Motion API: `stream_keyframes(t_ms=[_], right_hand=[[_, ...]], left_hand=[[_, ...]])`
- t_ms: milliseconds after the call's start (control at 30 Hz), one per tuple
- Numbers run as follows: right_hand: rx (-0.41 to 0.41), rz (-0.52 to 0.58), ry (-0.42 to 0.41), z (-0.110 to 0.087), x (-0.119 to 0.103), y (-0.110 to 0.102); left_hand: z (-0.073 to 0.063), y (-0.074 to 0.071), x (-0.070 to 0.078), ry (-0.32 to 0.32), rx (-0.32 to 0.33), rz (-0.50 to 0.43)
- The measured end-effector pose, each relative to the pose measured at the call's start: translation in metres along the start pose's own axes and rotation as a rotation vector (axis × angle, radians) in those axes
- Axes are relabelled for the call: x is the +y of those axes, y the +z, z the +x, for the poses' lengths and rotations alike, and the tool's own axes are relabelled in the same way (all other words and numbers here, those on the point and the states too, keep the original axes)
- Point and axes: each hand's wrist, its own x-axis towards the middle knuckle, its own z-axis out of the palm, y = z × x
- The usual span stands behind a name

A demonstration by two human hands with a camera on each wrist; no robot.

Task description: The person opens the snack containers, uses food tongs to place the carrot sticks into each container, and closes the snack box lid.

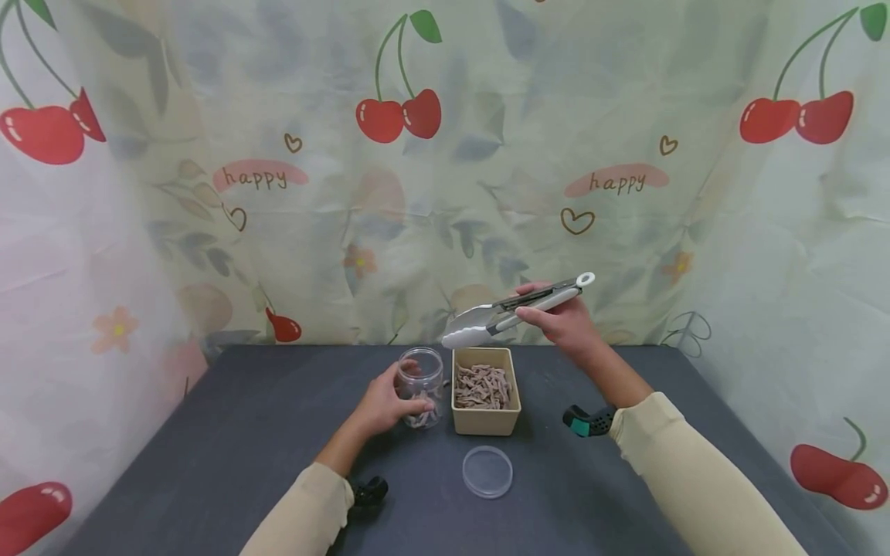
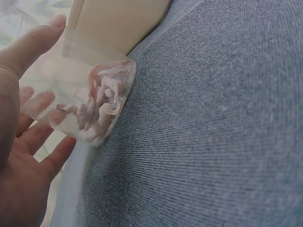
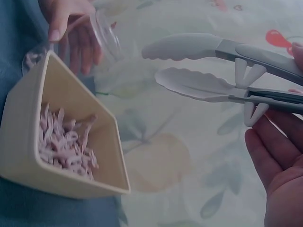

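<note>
My left hand (image 1: pixel 385 400) holds a clear plastic jar (image 1: pixel 421 371) upright on the table, thumb on the near side and fingers round the back. A few pale pinkish-brown strips (image 2: pixel 102 101) lie at the jar's bottom. In my right hand (image 1: pixel 566 320) is a pair of tongs (image 1: pixel 514 310) with white scalloped heads. Their tips stand slightly apart with nothing between them, above the back of a beige box (image 1: pixel 485 422). Many similar strips (image 3: pixel 66 144) fill the lower part of that box, just right of the jar.
A round clear lid (image 1: pixel 487 472) lies flat on the dark cloth-covered table (image 1: pixel 278 432), in front of the box. A printed curtain (image 1: pixel 487 193) hangs behind the table and along both sides. Dark bands (image 1: pixel 587 422) sit at both wrists.
</note>
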Motion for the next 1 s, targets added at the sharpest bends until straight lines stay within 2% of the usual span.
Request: stream_keyframes(t_ms=[100,367,767,1000], right_hand=[[0.013,-0.002,0.009,-0.002,0.003,-0.006],[0.04,-0.093,0.032,-0.009,0.009,-0.018],[0.025,-0.139,0.107,-0.021,0.027,-0.029],[0.042,-0.168,0.09,-0.028,0.039,-0.03]], left_hand=[[0.0,0.0,0.0,-0.001,-0.001,0.004],[0.0,0.0,0.001,0.0,0.001,0.007],[-0.001,0.0,0.001,-0.007,0.0,0.002],[0.0,0.0,0.0,0.0,0.0,0.002]])
